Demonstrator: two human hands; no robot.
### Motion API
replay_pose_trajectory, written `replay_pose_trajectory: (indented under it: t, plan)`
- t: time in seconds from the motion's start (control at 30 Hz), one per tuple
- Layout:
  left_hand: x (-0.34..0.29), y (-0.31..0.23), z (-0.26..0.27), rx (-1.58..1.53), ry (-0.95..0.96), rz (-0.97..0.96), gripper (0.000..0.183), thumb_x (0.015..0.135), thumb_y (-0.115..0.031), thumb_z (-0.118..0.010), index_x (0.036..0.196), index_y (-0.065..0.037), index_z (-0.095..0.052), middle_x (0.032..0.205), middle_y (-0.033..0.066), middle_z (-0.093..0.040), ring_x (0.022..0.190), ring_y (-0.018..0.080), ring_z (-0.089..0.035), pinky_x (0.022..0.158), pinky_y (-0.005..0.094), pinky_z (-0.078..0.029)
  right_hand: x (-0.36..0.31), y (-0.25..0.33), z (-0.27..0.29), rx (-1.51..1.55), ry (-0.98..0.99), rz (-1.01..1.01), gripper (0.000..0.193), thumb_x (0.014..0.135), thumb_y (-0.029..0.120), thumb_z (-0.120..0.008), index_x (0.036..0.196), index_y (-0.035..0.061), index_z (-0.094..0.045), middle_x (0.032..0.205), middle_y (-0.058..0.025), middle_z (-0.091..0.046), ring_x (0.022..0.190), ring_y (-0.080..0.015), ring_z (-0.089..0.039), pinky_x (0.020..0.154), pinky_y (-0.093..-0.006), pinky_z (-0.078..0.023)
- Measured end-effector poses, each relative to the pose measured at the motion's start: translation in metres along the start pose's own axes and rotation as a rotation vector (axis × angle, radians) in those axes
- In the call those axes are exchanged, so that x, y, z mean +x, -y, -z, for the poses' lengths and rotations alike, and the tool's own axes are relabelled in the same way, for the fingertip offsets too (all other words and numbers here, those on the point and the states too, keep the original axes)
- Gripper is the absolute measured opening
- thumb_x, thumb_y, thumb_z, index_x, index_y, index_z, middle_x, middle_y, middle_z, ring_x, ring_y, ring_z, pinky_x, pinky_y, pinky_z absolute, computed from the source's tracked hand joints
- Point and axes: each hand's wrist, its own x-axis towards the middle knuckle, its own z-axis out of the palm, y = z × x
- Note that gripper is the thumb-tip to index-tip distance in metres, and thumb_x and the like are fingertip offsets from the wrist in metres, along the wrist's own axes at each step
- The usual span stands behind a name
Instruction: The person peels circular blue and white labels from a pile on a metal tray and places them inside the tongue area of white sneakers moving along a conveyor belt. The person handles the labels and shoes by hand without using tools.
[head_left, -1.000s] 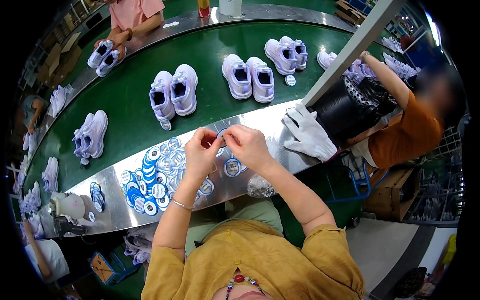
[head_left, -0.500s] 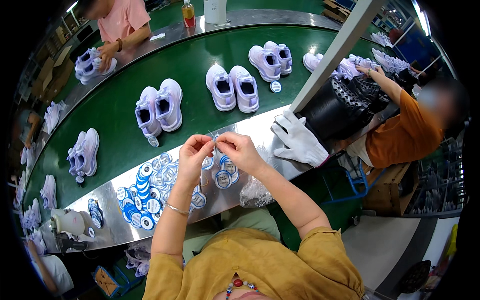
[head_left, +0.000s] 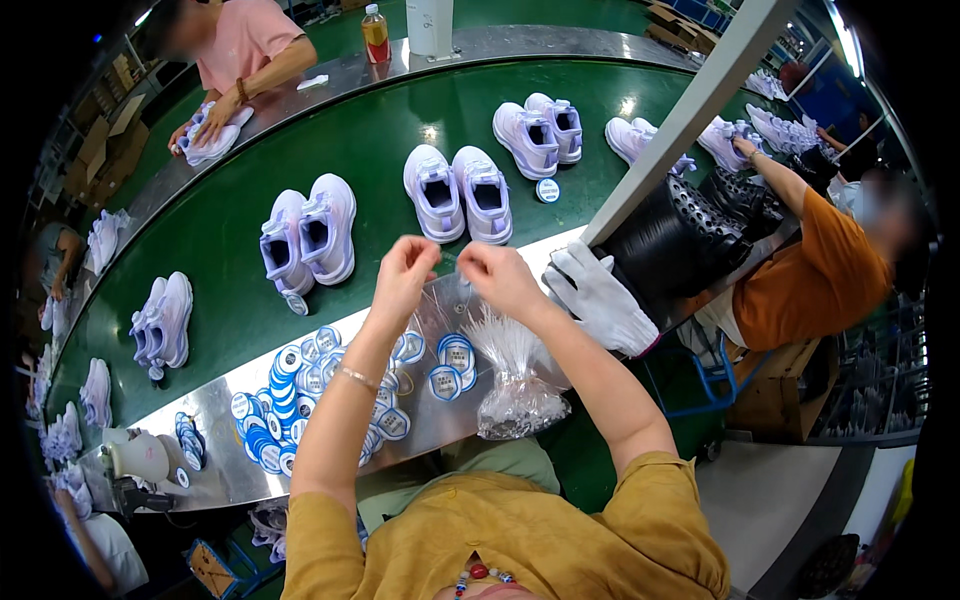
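Above the metal ledge, both my hands are raised in front of the middle shoes. My left hand [head_left: 403,275] is closed in a pinch; what it holds is too fine to make out. A short gap to its right, the fingers of my right hand [head_left: 503,282] are likewise pinched together, their contents slightly blurred. Below them lie a heap of round blue-and-white tags [head_left: 290,395], a smaller group of the same tags [head_left: 452,368] and a bundle of thin clear plastic strands [head_left: 512,365] in a crinkled bag. Beyond my hands, a pair of white-lilac sneakers [head_left: 437,195] stands on the green belt.
More sneaker pairs [head_left: 310,230] stand along the green belt [head_left: 380,110]. A white glove [head_left: 600,300] lies by a black container [head_left: 660,235] and a slanted post [head_left: 690,110]. Co-workers handle shoes at far left and right. A tape roll [head_left: 140,452] sits at left.
My hands have drawn apart from each other and moved slightly away from me. The strand bundle shows more fully. The co-worker at far left has lowered the shoes to the ledge.
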Motion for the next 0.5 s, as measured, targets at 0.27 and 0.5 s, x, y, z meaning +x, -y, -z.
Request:
replay_pose_trajectory:
  t: [0.27,0.5]
  plan:
    - [0.052,0.024,-0.016,-0.08,-0.162,0.206,0.013,0.09,-0.013,-0.062,0.097,-0.002,-0.06,0.089,0.0053,-0.064,0.078,0.0123,-0.063,0.063,0.0231,-0.05,0.032,-0.028,-0.016,-0.546,-0.146,-0.124,0.012,0.087,0.017,-0.054,0.085,0.0087,-0.063,0.075,-0.0145,-0.065,0.072,-0.0356,-0.064,0.064,-0.0475,-0.049]
    - [0.056,0.03,-0.01,-0.181,-0.133,0.231,0.013,0.086,-0.013,-0.067,0.093,-0.002,-0.063,0.081,0.0034,-0.064,0.072,0.0109,-0.062,0.058,0.0214,-0.049,0.04,-0.029,-0.021,-0.469,-0.157,-0.024,0.008,0.084,0.012,-0.054,0.083,0.0075,-0.061,0.076,-0.015,-0.065,0.071,-0.0357,-0.064,0.062,-0.0465,-0.051]
